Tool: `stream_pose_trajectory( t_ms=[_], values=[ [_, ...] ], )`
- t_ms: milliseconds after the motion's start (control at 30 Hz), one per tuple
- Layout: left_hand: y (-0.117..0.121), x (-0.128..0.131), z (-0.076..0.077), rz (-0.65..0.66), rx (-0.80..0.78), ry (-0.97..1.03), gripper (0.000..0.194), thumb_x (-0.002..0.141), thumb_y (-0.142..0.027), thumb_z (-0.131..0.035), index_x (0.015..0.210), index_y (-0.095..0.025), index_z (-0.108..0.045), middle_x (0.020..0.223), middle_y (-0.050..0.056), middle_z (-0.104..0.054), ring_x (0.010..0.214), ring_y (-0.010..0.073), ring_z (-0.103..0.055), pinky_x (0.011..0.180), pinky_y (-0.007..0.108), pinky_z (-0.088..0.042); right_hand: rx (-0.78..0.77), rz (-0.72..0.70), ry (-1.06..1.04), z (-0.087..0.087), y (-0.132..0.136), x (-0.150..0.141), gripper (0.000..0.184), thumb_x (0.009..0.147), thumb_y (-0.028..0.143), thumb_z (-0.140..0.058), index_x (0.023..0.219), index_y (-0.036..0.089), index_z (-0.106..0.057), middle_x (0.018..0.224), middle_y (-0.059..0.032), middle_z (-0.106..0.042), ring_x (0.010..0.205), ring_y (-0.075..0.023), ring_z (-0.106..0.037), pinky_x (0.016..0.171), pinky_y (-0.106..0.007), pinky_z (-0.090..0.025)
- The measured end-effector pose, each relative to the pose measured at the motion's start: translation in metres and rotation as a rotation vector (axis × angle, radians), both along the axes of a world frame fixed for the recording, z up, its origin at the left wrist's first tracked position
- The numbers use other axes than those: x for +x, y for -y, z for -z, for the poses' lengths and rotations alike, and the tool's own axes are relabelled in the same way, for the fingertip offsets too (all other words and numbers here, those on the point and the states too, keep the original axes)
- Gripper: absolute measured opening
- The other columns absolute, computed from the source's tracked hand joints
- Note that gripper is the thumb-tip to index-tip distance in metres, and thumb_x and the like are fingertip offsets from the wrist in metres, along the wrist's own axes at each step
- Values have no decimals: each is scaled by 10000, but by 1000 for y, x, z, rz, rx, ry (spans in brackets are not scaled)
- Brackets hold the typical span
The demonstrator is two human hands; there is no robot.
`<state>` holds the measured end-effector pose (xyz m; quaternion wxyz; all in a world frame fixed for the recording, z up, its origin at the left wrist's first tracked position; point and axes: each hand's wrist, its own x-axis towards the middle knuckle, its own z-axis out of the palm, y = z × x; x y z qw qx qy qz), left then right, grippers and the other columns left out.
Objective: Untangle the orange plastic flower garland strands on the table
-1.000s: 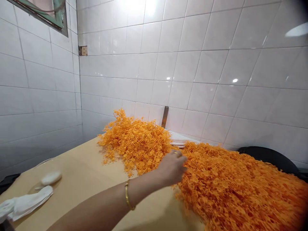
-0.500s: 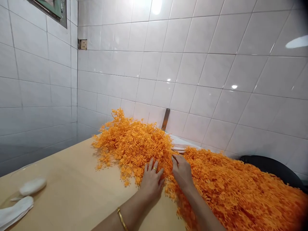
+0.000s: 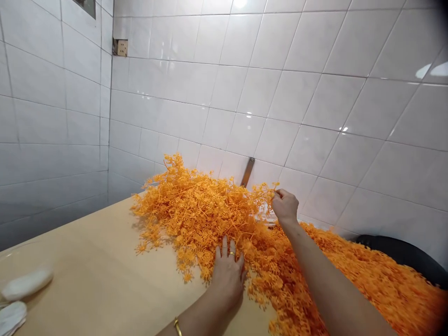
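A heap of orange artificial flower sprigs [image 3: 196, 200], with thin branching stems, lies on the tan table [image 3: 98, 280]. My left hand [image 3: 228, 268] rests at the heap's near edge, fingers spread against the sprigs; a ring and a gold bangle are on it. Raised at the heap's right end, my right hand [image 3: 286, 205] pinches an orange artificial flower sprig [image 3: 263, 193] by its end. That sprig stretches left into the heap, and where it ends among the others cannot be made out.
A larger orange pile [image 3: 350, 275] spreads over the right side, with a black rounded object [image 3: 402, 254] behind it. White items [image 3: 28, 282] lie at the table's left edge. A tiled wall [image 3: 196, 84] stands behind, with a brown metal strip [image 3: 248, 172] against it.
My right hand has moved up and to the right, drawing a sprig out from the heap's right end. My left hand stays on the heap. The view has shifted slightly.
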<state>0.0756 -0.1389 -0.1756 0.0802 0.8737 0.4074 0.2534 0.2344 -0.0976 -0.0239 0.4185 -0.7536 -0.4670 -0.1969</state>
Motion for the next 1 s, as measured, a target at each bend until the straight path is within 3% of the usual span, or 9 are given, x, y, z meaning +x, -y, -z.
stream_pose_trajectory(
  t_ms=[167, 300, 367, 467, 567, 667, 733, 833, 1000],
  values=[
    [-1, -1, -4, 16, -14, -16, 397, 790, -384, -345, 1026, -164, -575, 1315, 147, -327, 1257, 335, -92, 960, 527, -146, 19, 68, -13, -22, -14, 9, 309, 713, 245, -311, 677, 123, -592, 602, -66, -566, 536, -147, -462, 471, -239, -295],
    [-3, -4, -3, 34, -17, 13, 354, 768, -371, -391, 971, -163, -594, 1286, 147, -367, 1252, 334, -121, 961, 511, -165, -147, 17, 44, -36, -17, 7, 183, 636, 202, -419, 617, 144, -592, 575, -57, -545, 553, -157, -482, 495, -245, -311],
    [-4, -5, 0, 46, -6, 45, 346, 772, -372, -388, 953, -163, -596, 1283, 143, -369, 1256, 325, -113, 969, 500, -161, -263, -31, 94, -36, -12, -2, 93, 546, 133, -482, 554, 148, -573, 542, -51, -524, 560, -164, -488, 524, -258, -330],
    [-5, -5, 4, 52, 4, 91, 332, 772, -386, -393, 924, -173, -599, 1297, 126, -352, 1262, 311, -98, 979, 494, -148, -320, -62, 198, -30, 5, -29, 256, 485, 54, -473, 695, 142, -590, 740, -98, -556, 729, -222, -499, 629, -323, -358],
    [-6, -4, 1, 31, -7, 189, 347, 753, -466, -410, 864, -209, -615, 1266, 97, -393, 1240, 308, -176, 960, 489, -203, -94, -156, 424, -27, 21, -64, 491, 536, 41, -434, 1006, 150, -520, 1042, -130, -485, 962, -266, -411, 778, -397, -323],
    [-10, -5, -7, -48, 41, 377, 356, 803, -435, -337, 982, -252, -584, 1228, 73, -429, 1162, 248, -324, 935, 439, -277, 198, -397, 494, -25, 23, -89, 444, 638, 44, -359, 1056, 135, -474, 1031, -111, -485, 984, -218, -407, 827, -344, -320],
    [-15, -7, -11, -102, 109, 462, 354, 838, -329, -288, 1073, -248, -540, 1234, 64, -425, 1143, 207, -345, 948, 401, -276, 137, -513, 289, -16, 11, -94, 371, 690, 60, -321, 1008, 149, -491, 923, -79, -528, 884, -175, -465, 776, -280, -349],
    [-25, -11, -9, -138, 149, 457, 370, 826, -233, -299, 1137, -210, -499, 1276, 60, -389, 1195, 199, -279, 986, 383, -229, -102, -464, -49, 12, -17, -88, 304, 713, 97, -329, 942, 153, -521, 783, -58, -562, 744, -159, -498, 681, -253, -359],
    [-34, -11, 1, -116, 57, 318, 577, 746, -262, -427, 1302, -219, -279, 1371, 33, -251, 1264, 224, -135, 1016, 409, -141, -210, -449, -191, 62, -53, -75, 201, 631, 125, -452, 796, 157, -561, 667, -30, -552, 684, -157, -486, 615, -241, -340]
  ],
)
